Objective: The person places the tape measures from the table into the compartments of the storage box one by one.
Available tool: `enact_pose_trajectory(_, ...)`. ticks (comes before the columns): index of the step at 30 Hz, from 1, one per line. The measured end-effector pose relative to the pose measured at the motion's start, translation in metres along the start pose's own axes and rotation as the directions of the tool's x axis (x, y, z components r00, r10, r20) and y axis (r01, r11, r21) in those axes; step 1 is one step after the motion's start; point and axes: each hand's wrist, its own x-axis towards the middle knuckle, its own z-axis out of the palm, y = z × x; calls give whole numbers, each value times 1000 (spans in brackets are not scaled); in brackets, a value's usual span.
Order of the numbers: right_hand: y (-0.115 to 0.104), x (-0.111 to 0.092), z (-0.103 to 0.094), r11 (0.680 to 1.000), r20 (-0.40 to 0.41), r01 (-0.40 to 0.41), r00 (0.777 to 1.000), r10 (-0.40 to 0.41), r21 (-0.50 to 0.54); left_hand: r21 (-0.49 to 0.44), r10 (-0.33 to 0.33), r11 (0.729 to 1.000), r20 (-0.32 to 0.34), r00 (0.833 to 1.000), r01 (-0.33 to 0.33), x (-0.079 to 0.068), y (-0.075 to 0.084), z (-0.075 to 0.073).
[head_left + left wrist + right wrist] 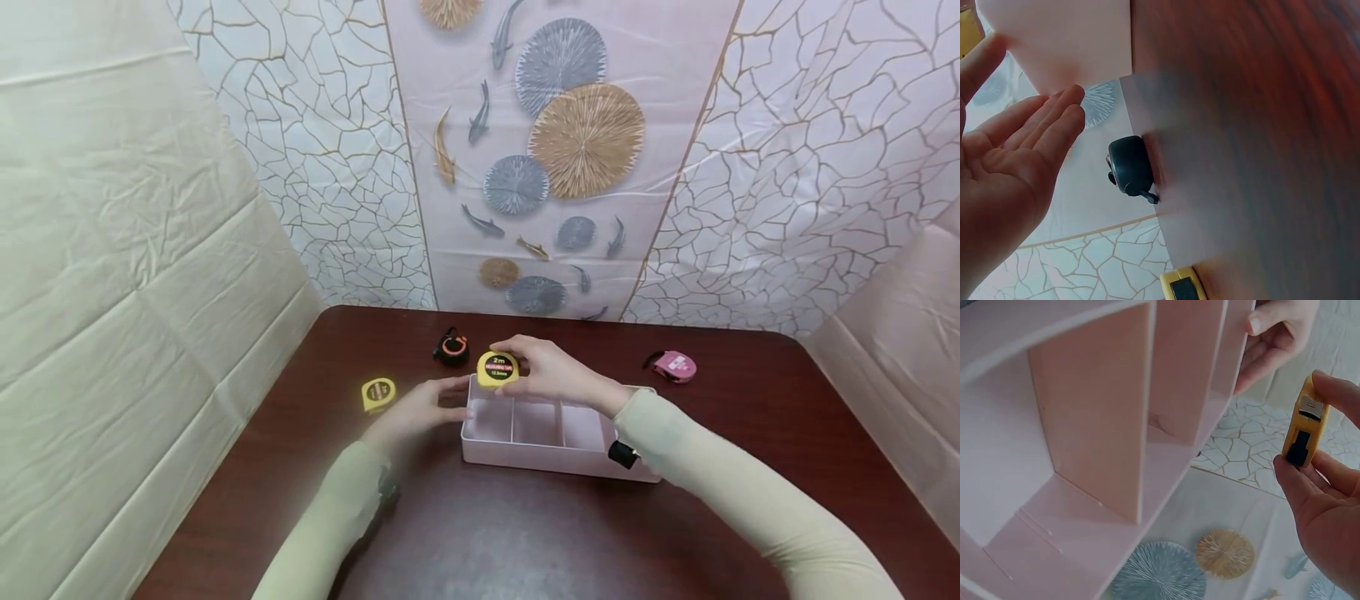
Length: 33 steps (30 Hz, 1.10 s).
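If the right hand's (558, 373) narrow pinch slackens, the yellow measuring tape (497, 368) between its fingers could fall against the pink compartment box (555, 461) near it, where the left hand's (418, 410) fingers are spread.

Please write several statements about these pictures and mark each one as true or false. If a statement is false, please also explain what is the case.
1. The right hand pinches a rounded yellow, black-labelled measuring tape. True.
2. A pale pink, rectangular, divided box stands on a glossy, dark reddish-brown table. True.
3. A rounded pink measuring tape lies to the left of the box. False: in the head view, it lies to the right.
4. A rounded black, orange-ringed measuring tape lies on the table. True.
5. The left hand holds a second yellow measuring tape. False: that tape lies on the table, and this hand is at the box's left end.
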Motion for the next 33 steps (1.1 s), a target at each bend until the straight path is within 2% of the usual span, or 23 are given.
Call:
enact_pose_trajectory(4, 3, 1, 7, 1000, 23, -11, 1000, 11, -15, 24, 17, 1000, -7, 1000, -17, 0, 0, 0)
enact_pose_trajectory(7, 5, 1, 11, 999, 34, -18, 999, 19, -46, 37, 13, 999, -11, 1000, -13, 1, 0, 0)
enact_pose_trajectory(17, 10, 2, 20, 999, 56, -6, 998, 9, -48, 46, -15, 999, -20, 1000, 15, 0, 0, 1)
enact_pose_trajectory(25, 15, 3, 28, 996, 77, -6, 997, 12, -87, 32, 7, 999, -19, 1000, -7, -1, 0, 2)
enact_pose_trajectory(33, 16, 4, 28, 997, 86, -25, 996, 31, -70, 32, 41, 999, -14, 999, -40, 0, -2, 1)
